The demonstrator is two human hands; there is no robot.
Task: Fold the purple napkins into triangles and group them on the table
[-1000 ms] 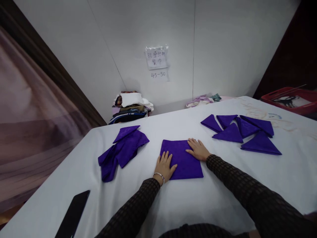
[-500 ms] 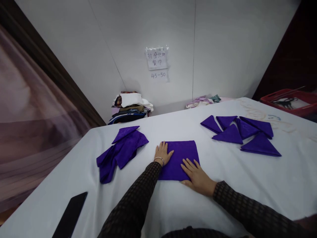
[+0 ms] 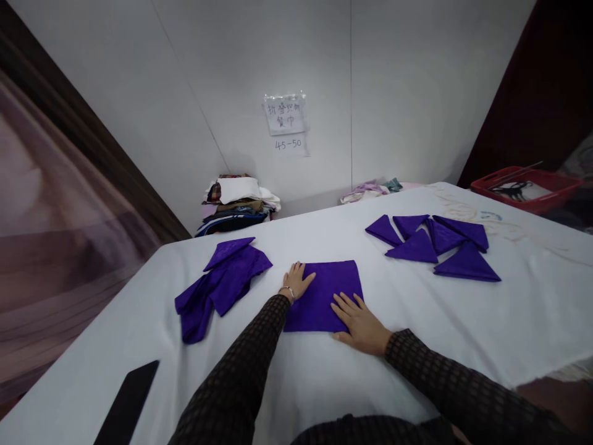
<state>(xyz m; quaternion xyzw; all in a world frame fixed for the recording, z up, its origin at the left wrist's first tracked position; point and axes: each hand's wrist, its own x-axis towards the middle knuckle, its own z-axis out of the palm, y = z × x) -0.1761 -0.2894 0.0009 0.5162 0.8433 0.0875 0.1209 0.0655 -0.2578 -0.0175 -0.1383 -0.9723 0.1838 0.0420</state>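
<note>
A purple napkin (image 3: 327, 290), folded to a square, lies flat on the white table cover (image 3: 324, 377) in front of me. My left hand (image 3: 296, 279) rests open and flat on its far left corner; a bracelet is on that wrist. My right hand (image 3: 359, 321) lies open, fingers spread, on its near right corner. To the left sits a loose heap of unfolded purple napkins (image 3: 220, 281). At the right, several purple napkins folded into triangles (image 3: 433, 244) lie in a group.
A black phone (image 3: 127, 402) lies at the table's near left edge. Stacked fabrics (image 3: 238, 204) and more cloth (image 3: 370, 188) sit by the wall under a paper sign (image 3: 285, 114). A red tray (image 3: 528, 185) stands far right.
My left hand slid from the napkin's near left to its far left corner. My right hand moved from the far right corner to the near right. The view shifted slightly.
</note>
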